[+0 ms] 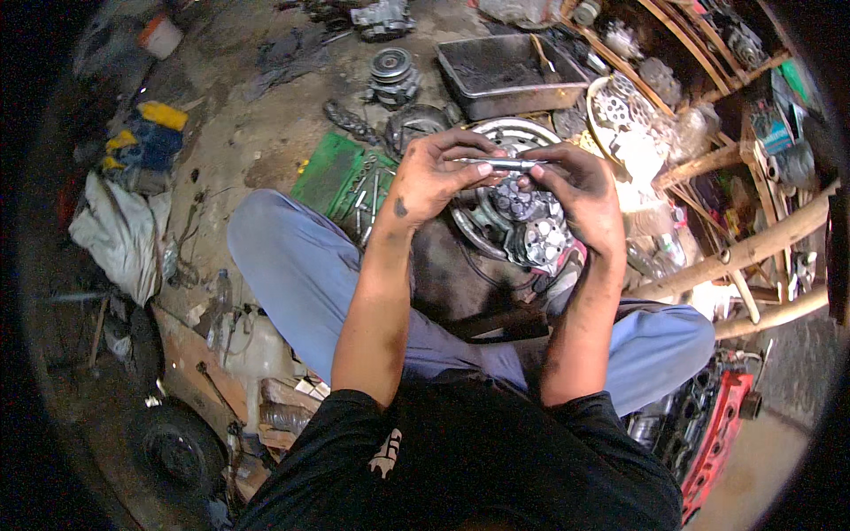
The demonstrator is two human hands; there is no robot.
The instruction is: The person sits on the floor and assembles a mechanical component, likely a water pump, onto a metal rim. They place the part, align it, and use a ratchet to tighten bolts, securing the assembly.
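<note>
Both of my hands, smudged with dark grease, pinch a slim metal shaft [506, 165] held nearly level. My left hand [434, 177] grips its left end with thumb and fingers, and my right hand [580, 188] has the other end. Beneath them a round metal wheel rim [469, 226] carries dismantled machine parts. Among these are a dark metal part with rounded lobes [517, 200] and a silver round housing with holes [544, 241]. The fingers partly cover both ends of the shaft.
A green tool case [320, 181] with several wrenches lies left of the rim. Beyond stand a pulley unit [392, 75] and a metal tray [509, 102] of dark matter. Wooden poles [753, 252] run along the right. A red engine part [719, 438] sits by my right knee.
</note>
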